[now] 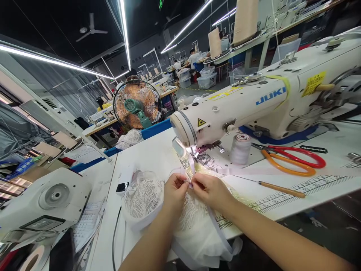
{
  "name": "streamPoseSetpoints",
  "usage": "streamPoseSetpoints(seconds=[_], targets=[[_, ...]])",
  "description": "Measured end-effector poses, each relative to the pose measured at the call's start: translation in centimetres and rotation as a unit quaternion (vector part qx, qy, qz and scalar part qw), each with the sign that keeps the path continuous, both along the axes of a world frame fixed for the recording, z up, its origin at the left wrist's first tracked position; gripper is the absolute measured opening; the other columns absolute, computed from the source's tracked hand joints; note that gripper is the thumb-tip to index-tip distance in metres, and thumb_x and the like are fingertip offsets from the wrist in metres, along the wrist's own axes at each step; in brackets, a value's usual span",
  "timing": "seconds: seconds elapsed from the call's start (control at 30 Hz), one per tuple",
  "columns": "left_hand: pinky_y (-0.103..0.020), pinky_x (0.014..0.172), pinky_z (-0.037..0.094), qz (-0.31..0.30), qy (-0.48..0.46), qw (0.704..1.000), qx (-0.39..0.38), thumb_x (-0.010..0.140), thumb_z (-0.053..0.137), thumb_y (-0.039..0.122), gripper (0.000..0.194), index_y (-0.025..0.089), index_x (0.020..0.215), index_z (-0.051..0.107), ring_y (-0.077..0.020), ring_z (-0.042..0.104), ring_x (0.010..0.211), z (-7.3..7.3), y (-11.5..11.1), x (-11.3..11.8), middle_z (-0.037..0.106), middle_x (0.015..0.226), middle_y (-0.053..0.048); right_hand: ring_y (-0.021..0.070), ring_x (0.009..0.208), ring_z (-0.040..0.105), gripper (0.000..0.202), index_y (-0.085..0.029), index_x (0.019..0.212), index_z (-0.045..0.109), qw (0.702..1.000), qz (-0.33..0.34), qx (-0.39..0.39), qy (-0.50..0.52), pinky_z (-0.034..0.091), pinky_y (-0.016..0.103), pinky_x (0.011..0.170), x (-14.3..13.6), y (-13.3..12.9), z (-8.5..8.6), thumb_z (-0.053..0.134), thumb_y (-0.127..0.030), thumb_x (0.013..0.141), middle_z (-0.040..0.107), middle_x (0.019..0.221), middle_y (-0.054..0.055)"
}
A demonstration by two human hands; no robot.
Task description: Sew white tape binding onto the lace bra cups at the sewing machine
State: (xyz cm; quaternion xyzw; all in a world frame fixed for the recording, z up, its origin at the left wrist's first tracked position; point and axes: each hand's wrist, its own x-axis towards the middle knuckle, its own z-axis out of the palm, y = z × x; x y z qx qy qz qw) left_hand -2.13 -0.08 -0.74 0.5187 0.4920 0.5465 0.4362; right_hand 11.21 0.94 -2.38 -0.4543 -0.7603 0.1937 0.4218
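My left hand [176, 188] and my right hand [207, 188] meet in front of the needle area of a white sewing machine [239, 109]. Both are closed in a pinch on a thin pale strip [191, 163] that runs up toward the machine's needle. Beneath them, white lace fabric [194, 241] spreads over the table and hangs past its front edge. A bundle of white lace [145, 197] lies left of my left hand. The fingertips partly hide the bit of strip between them.
Right of the needle area stand a thread spool [240, 149], orange-handled scissors [290, 165], red-handled scissors [304, 155] and a wooden-handled tool [282, 189]. A second machine [53, 195] is at left, a fan [137, 105] behind the table. People sit far back.
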Motion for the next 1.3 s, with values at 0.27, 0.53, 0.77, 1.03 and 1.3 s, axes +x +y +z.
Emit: streamPoseSetpoints(seconds=[0.27,0.53,0.77,1.03,1.3], targets=[[-0.022,0.067,0.039,-0.011,-0.047,0.998,-0.026,0.06,0.064,0.012,0.014,0.015,0.07,0.055,-0.01,0.052,0.068,-0.14,0.23,-0.06,0.055,0.069,0.002,0.0124,0.059,0.049,0.014,-0.019,0.071,0.057,1.0,0.013,0.012,-0.014,0.034,0.022,0.053,-0.05,0.26,-0.21,0.044,-0.019,0.076,0.055,0.065,0.001],[-0.02,0.063,0.037,-0.027,-0.08,0.995,-0.048,0.058,0.064,0.011,0.016,0.014,0.07,0.055,-0.0079,0.049,0.065,-0.13,0.22,0.19,0.054,0.067,0.002,0.0112,0.055,0.043,0.014,-0.019,0.059,0.048,1.0,-0.017,0.005,-0.011,0.029,0.022,0.051,-0.1,0.01,0.41,0.044,-0.017,0.072,0.048,0.059,-0.002],[-0.02,0.059,0.039,-0.063,-0.166,0.977,-0.115,0.053,0.071,0.015,0.023,0.013,0.068,0.053,-0.0077,0.05,0.06,0.7,-0.16,0.27,0.053,0.062,0.002,0.0105,0.054,0.045,0.014,-0.019,0.059,0.052,0.995,0.024,-0.07,0.069,0.032,0.021,0.05,0.09,0.13,0.6,0.046,-0.019,0.072,0.05,0.056,-0.003],[-0.019,0.057,0.037,-0.035,-0.117,0.988,-0.097,0.054,0.07,0.017,0.022,0.014,0.068,0.054,-0.0074,0.048,0.058,0.55,0.05,0.03,0.052,0.062,0.003,0.0097,0.054,0.046,0.018,-0.018,0.064,0.057,0.996,0.069,-0.029,0.05,0.034,0.021,0.052,0.45,0.38,0.12,0.044,-0.02,0.077,0.053,0.058,-0.002],[-0.02,0.058,0.038,-0.029,-0.09,0.993,-0.076,0.055,0.067,0.015,0.019,0.015,0.069,0.054,-0.0085,0.048,0.062,0.48,0.02,-0.07,0.052,0.066,0.002,0.0098,0.049,0.041,0.019,-0.019,0.06,0.05,0.997,0.031,-0.049,0.046,0.031,0.021,0.048,0.65,0.27,0.47,0.043,-0.021,0.077,0.047,0.052,-0.004]])
